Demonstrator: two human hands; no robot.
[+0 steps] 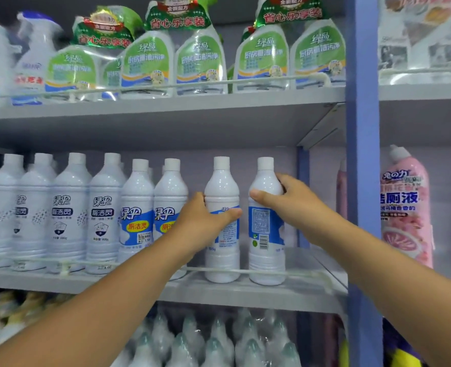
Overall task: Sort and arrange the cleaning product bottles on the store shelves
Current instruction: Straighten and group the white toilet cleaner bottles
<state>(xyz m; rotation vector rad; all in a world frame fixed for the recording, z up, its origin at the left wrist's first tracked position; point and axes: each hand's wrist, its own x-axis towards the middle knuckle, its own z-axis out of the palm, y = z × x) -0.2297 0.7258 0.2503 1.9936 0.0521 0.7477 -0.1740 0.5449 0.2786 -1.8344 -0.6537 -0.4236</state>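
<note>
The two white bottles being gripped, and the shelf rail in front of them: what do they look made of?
Both bottles, under the left hand and right hand, look like glossy opaque plastic: bright highlights on their shoulders. The rail seems clear plastic; bottle bases show through.

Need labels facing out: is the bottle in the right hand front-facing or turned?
Turned: the rightmost white bottle, gripped by the right hand, shows its barcode.
</note>
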